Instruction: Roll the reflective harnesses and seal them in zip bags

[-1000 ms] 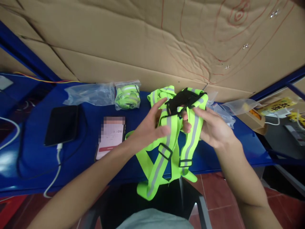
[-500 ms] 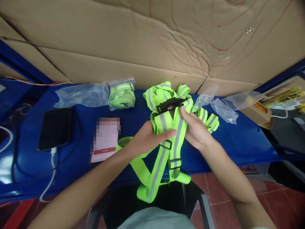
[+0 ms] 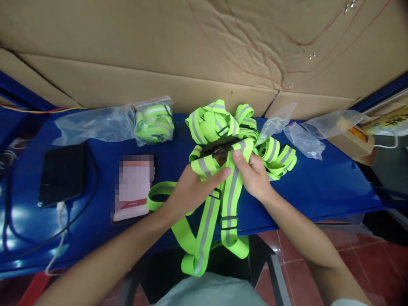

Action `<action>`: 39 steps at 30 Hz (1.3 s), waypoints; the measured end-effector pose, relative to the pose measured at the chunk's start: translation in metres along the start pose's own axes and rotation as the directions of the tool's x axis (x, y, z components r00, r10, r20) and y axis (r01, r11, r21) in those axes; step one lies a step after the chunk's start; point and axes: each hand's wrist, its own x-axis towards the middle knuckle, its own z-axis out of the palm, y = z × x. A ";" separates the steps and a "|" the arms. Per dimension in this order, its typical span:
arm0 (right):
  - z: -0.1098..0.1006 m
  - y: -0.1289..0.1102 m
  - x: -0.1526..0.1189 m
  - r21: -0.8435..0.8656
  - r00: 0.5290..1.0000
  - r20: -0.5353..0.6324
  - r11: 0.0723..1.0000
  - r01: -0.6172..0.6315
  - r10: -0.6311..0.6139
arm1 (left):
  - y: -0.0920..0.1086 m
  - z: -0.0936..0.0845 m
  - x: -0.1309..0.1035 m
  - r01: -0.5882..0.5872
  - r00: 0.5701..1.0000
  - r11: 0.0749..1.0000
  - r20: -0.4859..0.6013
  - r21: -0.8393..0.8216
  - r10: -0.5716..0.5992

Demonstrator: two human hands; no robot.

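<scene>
Lime-green straps with grey stripes (image 3: 232, 191) hang between my hands over the front edge of the table. My left hand (image 3: 194, 187) is wrapped round the left strap, its thumb lying across the front. The right strap is pinched near its top by my right hand (image 3: 253, 172). Just above my fingers is a black piece (image 3: 216, 146) joined to the straps, partly hidden. Black slide buckles (image 3: 229, 222) sit lower on the straps. Behind, more loose green straps (image 3: 212, 121) lie heaped on the table.
On the blue table (image 3: 318, 187) lie a bagged green strap (image 3: 154, 123), clear plastic bags (image 3: 95, 125), a phone with a lit screen (image 3: 134, 187) and a black device with a white cable (image 3: 63, 174). A cardboard box (image 3: 353, 144) stands at right; a cardboard wall (image 3: 143, 51) rises behind.
The view has shifted slightly. My hands, still holding the straps, have moved a little left, and the held black piece is tilted differently.
</scene>
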 end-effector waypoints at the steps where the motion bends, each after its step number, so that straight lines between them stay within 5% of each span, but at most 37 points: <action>1: -0.001 0.000 -0.001 -0.017 0.999 0.010 0.999 0.039 -0.039 | 0.001 0.002 -0.001 -0.031 0.998 0.999 -0.053 0.043 0.034; 4: -0.004 0.000 -0.004 -0.002 0.994 0.083 0.997 0.077 -0.077 | 0.001 0.001 -0.002 -0.007 0.994 0.999 -0.109 0.050 0.013; 11: -0.003 0.007 -0.002 0.147 0.990 0.114 0.984 -0.100 0.084 | 0.003 -0.006 0.002 0.084 0.996 0.996 -0.011 -0.021 -0.085; 17: -0.003 0.010 0.002 -0.099 0.960 0.231 0.978 0.185 -0.158 | -0.003 -0.001 -0.001 0.076 0.994 0.997 0.087 -0.033 -0.073; 24: -0.032 -0.032 0.012 -0.288 0.858 0.403 0.846 0.449 -0.318 | 0.001 -0.011 -0.002 0.244 0.938 0.967 0.271 -0.066 -0.218; 27: -0.029 -0.038 0.016 -0.299 0.924 0.299 0.897 0.326 -0.236 | 0.004 -0.007 -0.003 0.370 0.893 0.899 0.356 -0.233 -0.276; 30: -0.023 -0.027 0.019 -0.121 0.991 0.136 0.993 0.014 0.003 | 0.002 0.001 -0.005 0.508 0.822 0.741 0.503 -0.440 -0.266; 34: -0.026 -0.016 0.021 0.167 0.969 0.060 0.954 -0.247 0.241 | -0.003 0.011 -0.012 0.598 0.770 0.618 0.580 -0.511 -0.266; 39: -0.033 -0.018 0.022 0.245 0.916 0.243 0.894 -0.376 0.319 | -0.006 0.018 -0.019 0.535 0.815 0.718 0.495 -0.445 -0.300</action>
